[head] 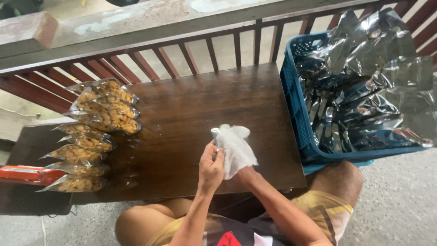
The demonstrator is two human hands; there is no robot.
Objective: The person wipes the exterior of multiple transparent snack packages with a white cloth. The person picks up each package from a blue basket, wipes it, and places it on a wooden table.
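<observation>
I sit at a low dark wooden table (191, 105). A white cloth or glove (236, 150) covers my right hand (246, 175) over the table's front edge, and only the wrist shows below it. My left hand (210, 167) pinches the left edge of the white fabric with thumb and fingers. A small silvery edge (215, 133) pokes out at the fabric's upper left. I cannot tell whether the right hand grips anything under the fabric.
Several clear pouches of yellow-brown snacks (93, 132) lie in a row along the table's left end. A red-orange tool (27, 174) lies beside them. A blue plastic crate (296, 114) with silver foil pouches (364, 91) stands at the right. A dark red railing (182, 54) runs behind the table.
</observation>
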